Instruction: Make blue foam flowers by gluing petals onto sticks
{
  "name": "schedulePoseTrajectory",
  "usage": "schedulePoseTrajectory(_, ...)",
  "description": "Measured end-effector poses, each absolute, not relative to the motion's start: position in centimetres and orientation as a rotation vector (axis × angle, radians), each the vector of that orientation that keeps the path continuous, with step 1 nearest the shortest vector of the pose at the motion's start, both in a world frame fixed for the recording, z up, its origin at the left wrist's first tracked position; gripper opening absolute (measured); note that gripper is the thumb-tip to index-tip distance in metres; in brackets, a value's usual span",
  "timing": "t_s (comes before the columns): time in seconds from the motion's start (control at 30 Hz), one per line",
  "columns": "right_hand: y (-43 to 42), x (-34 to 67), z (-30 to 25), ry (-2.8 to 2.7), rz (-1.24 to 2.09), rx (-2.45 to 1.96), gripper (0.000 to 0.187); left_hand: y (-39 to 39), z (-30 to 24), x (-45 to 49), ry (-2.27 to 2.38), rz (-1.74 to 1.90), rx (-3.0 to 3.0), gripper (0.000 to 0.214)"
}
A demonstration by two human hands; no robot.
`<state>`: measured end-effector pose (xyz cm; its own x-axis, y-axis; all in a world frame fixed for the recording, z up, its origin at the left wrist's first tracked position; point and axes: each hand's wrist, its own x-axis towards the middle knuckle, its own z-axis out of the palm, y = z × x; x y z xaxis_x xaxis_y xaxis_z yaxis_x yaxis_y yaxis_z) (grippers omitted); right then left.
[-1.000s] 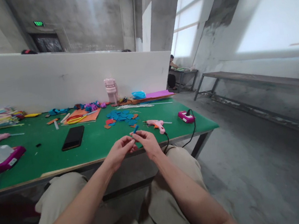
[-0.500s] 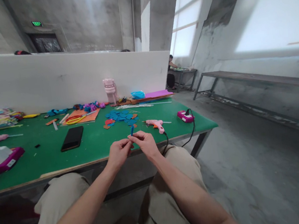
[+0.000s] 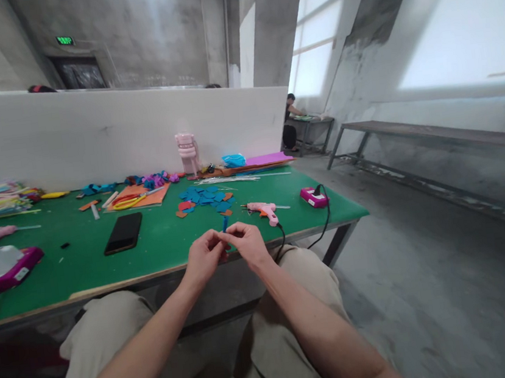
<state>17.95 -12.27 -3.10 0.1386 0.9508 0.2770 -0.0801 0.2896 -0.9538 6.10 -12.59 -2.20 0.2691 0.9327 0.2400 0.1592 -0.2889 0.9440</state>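
Above the front edge of the green table (image 3: 159, 249), my left hand (image 3: 205, 253) and my right hand (image 3: 246, 242) meet at the fingertips. Both pinch a small, narrow blue piece (image 3: 225, 223) whose upper end sticks up between them; its lower part is hidden by the fingers. It looks rolled or folded, but its material is too small to tell. Just beyond the hands lies a loose pile of blue cut pieces (image 3: 205, 196) with a few red and brown ones. To the right of my right hand rests a pink glue gun (image 3: 263, 210) with a cord.
A black phone (image 3: 123, 233) lies left of my hands. Yellow-handled scissors (image 3: 129, 201) rest on orange sheets. A magenta power block (image 3: 314, 197) sits at the right; another (image 3: 11, 270) is at the left. A white partition (image 3: 126, 131) stands behind. A person (image 3: 290, 123) sits at a far table.
The blue piece shows less above my fingertips and stands more upright. My left fingers have shifted slightly around it. The view has moved a little; the table items lie as before.
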Motion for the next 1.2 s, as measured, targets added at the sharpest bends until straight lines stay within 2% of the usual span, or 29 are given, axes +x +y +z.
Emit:
schedulePoseTrajectory(0.23,-12.4,17.7,-3.1,-1.075,1.107,-0.943,0.024,-12.7,-2.5,6.4,0.951,1.068,1.444,0.019)
schedulePoseTrajectory(0.4,-12.3,18.7,-3.0,-1.205,1.237,-0.938,0.029,-12.8,-2.2,6.2,0.909,1.031,1.302,0.024)
schedulePoseTrajectory(0.47,-12.1,19.1,-2.9,-1.231,1.192,-0.946,0.033,-12.7,-2.1,6.0,0.904,1.016,1.273,0.025)
schedulePoseTrajectory(0.6,-11.7,19.5,-2.8,-1.213,1.093,-0.925,0.027,-12.7,-2.0,5.8,0.895,0.975,1.296,0.025)
schedulePoseTrajectory(0.87,-11.8,19.5,-2.8,-1.195,1.061,-0.945,0.027,-12.9,-2.0,5.9,0.917,0.834,1.366,0.026)
schedulePoseTrajectory(1.03,-11.9,19.2,-2.8,-1.223,1.051,-0.962,0.029,-13.1,-1.6,6.1,0.951,0.9,1.334,0.036)
schedulePoseTrajectory(1.2,-11.7,19.6,-2.4,-1.2,0.949,-0.913,0.027,-12.9,-1.5,6.1,0.985,0.955,1.292,0.03)
